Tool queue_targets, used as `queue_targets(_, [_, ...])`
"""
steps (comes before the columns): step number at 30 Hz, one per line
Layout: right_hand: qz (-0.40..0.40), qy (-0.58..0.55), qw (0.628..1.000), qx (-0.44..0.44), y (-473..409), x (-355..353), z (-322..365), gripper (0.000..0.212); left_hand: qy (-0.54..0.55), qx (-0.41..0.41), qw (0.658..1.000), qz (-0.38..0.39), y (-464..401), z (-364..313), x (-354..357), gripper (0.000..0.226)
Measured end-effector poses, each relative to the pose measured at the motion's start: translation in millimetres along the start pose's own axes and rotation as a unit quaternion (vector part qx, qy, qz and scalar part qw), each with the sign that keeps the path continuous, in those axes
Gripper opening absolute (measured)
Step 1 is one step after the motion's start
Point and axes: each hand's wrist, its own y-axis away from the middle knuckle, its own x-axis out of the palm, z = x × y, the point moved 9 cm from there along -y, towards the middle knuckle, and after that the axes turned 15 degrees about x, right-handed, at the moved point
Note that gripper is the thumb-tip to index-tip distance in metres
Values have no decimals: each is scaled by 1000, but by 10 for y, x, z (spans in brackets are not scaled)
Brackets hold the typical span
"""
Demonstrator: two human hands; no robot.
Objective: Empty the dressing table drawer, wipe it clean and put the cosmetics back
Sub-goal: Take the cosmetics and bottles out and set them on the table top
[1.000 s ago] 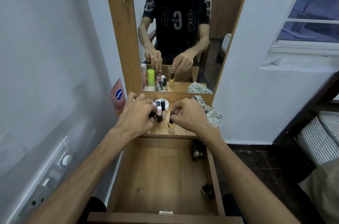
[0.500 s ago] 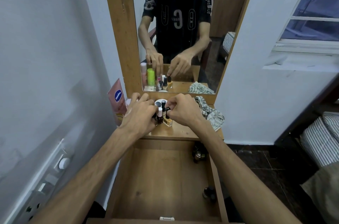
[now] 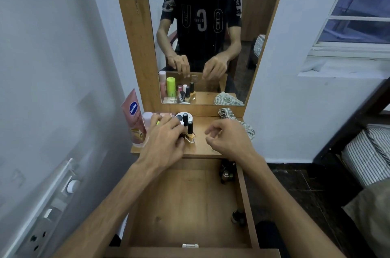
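Note:
The wooden drawer (image 3: 185, 205) is pulled out below me, its floor bare. Two small dark bottles (image 3: 225, 173) (image 3: 238, 216) lie along its right wall. On the dressing table top (image 3: 209, 148) stand a yellow nail polish bottle (image 3: 190, 136) and two black-capped bottles (image 3: 185, 119). My left hand (image 3: 166, 137) lies over more small bottles just left of the yellow one, hiding them; whether it grips any is unclear. My right hand (image 3: 228, 137) hovers right of the yellow bottle, fingers loosely curled, holding nothing.
A pink Vaseline tube (image 3: 134, 118), a pink-capped bottle (image 3: 147, 117) and a round white compact (image 3: 179, 116) crowd the top's back left. A striped cloth (image 3: 236, 119) lies at back right. The mirror (image 3: 202, 36) stands behind. A wall is at left, a bed (image 3: 369, 152) at right.
My right hand has let go of the yellow nail polish bottle, which now stands beside the others, and has drawn back to the right. My left hand has stayed on the bottle cluster.

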Motion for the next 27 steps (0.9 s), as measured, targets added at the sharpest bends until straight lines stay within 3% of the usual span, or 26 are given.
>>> queue_targets(5, [48, 53, 997, 33, 334, 42, -437, 7, 85, 27, 996, -12, 116, -522, 196, 4])
queue_targets(8, [39, 78, 993, 78, 501, 66, -742, 11, 130, 9, 990, 46, 227, -849, 527, 6])
queue_targets(12, [13, 140, 984, 109, 685, 135, -996, 30, 191, -92, 967, 141, 379, -1071, 988, 25])
queue_targets(17, [-14, 131, 985, 111, 753, 179, -1102, 36, 205, -136, 960, 132, 349, -1205, 1239, 33])
queue_targets(27, [-39, 144, 984, 97, 596, 349, -1124, 23, 188, -177, 960, 108, 265, -1252, 1409, 24])
